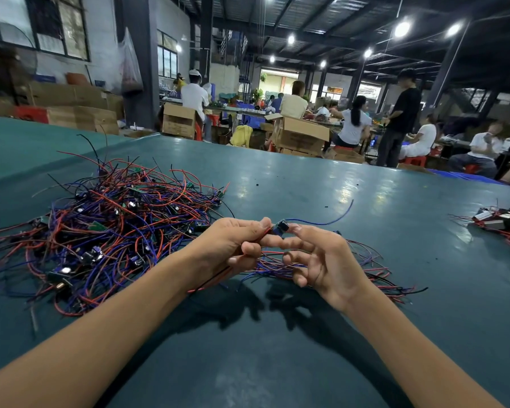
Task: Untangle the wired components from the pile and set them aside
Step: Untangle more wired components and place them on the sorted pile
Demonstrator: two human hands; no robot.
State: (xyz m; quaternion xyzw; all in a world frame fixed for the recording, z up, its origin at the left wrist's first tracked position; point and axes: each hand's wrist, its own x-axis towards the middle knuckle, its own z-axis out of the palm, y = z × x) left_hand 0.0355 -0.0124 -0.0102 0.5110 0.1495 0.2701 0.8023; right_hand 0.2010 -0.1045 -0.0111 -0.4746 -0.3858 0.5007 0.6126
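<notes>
A big tangled pile (109,231) of red, blue and black wires with small components lies on the green table at the left. One small dark wired component (281,226) is held above the table between both hands. My left hand (236,245) is closed on its red and black wires. My right hand (321,260) pinches the component with thumb and forefinger, the other fingers spread. A blue wire (333,219) arcs away from it to the right. Under my hands lies a flatter bundle of sorted wires (371,269).
The green table (306,363) stretches wide in front of me. Another small heap of components with wires (504,222) sits at the right edge. Beyond the far table edge are cardboard boxes (301,136) and several seated and standing people.
</notes>
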